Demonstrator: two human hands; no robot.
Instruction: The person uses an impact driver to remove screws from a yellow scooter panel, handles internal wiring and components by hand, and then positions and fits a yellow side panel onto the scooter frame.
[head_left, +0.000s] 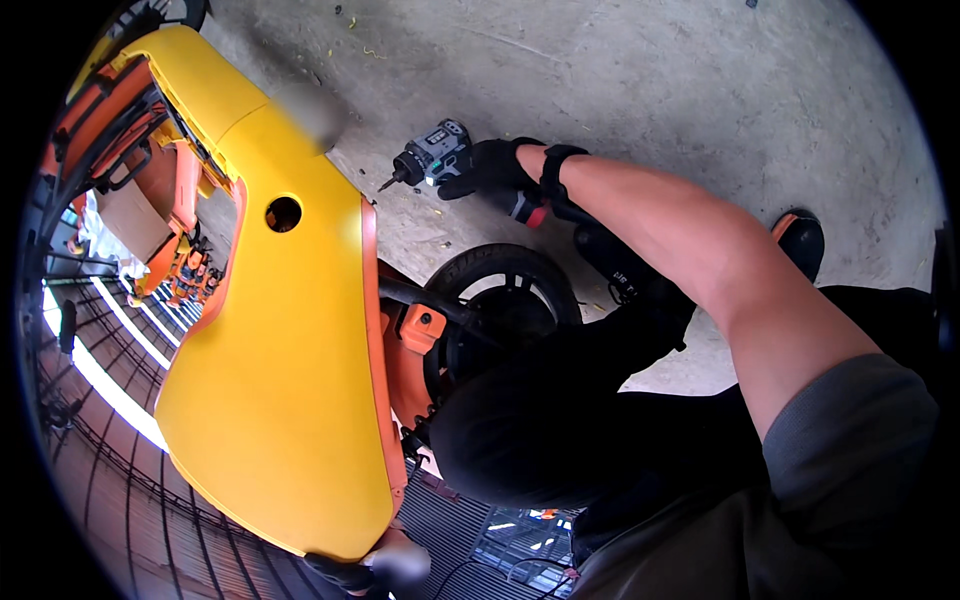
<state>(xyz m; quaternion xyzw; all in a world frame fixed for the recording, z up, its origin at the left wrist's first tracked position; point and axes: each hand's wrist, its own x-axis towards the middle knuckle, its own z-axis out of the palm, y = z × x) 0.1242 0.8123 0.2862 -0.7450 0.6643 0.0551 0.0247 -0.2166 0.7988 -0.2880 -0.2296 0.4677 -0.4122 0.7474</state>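
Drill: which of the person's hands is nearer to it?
Right: the right hand grips the drill by its handle; the left hand is well away, at the yellow panel's bottom end.

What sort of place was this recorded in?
Probably a vehicle workshop or assembly area: a yellow body panel beside a wheel, a power driver in the right hand, and a concrete floor.

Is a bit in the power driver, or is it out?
In: a thin bit juts from the front of the power driver in the right hand.

Grey power drill (436, 150) in gloved right grip (492, 168), near yellow panel (290, 360).
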